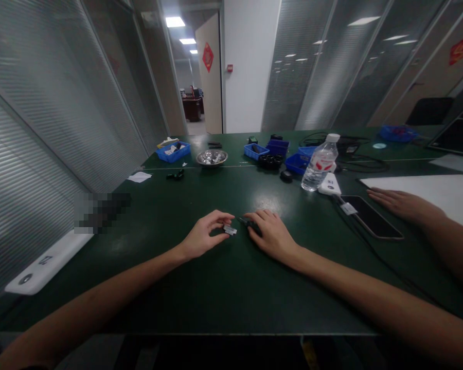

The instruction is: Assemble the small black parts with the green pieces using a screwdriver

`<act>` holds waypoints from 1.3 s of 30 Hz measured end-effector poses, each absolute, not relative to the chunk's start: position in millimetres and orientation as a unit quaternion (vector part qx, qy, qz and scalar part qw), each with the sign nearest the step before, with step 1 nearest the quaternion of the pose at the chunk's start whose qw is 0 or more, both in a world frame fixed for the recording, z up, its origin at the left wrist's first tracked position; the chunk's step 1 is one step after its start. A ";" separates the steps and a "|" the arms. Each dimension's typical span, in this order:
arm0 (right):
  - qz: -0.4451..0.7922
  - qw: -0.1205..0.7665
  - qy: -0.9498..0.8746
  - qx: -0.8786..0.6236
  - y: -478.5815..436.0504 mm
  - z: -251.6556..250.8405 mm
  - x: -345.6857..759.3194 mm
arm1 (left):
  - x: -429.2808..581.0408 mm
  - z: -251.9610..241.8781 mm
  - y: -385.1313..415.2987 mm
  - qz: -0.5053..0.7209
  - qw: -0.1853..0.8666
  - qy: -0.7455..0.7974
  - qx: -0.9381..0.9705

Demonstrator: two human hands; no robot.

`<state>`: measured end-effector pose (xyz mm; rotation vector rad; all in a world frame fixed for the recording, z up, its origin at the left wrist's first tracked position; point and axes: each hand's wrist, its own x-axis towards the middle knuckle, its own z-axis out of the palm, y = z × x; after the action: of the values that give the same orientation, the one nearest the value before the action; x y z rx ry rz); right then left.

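My left hand (206,234) pinches a small dark piece with a pale, label-like face (230,230) between thumb and fingers, over the green table. Close by on the right, my right hand (270,234) rests low with its fingers curled over a dark tool with a thin metal tip (243,220). Most of that tool is hidden under the palm, so its kind is unclear. The tip points toward the piece, with a small gap between them.
Ahead stand a metal bowl (212,159) of small parts, blue trays (173,152), and a water bottle (319,164). A phone (371,217) and a white power bank (329,184) lie right, beside another person's hand (405,203). A long white device (48,264) is left.
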<state>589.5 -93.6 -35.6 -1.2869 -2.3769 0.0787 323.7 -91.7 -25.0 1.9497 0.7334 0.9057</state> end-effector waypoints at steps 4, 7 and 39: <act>0.033 0.221 -0.858 -0.462 -94.4 -33.3 589.3 | 320.0 -27.2 -99.7 0.368 0.205 0.228 0.878; 0.035 0.221 -0.859 -0.460 -94.4 -32.9 589.7 | 316.0 -34.3 -103.5 0.364 0.075 0.130 0.919; 0.110 0.240 -0.883 -0.387 -100.4 -25.7 589.4 | 316.6 -22.5 -89.0 0.387 0.226 0.300 0.842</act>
<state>589.4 -100.4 -25.7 -1.0602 -2.4184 0.3020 316.6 -89.0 -22.5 2.3230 0.8264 1.0663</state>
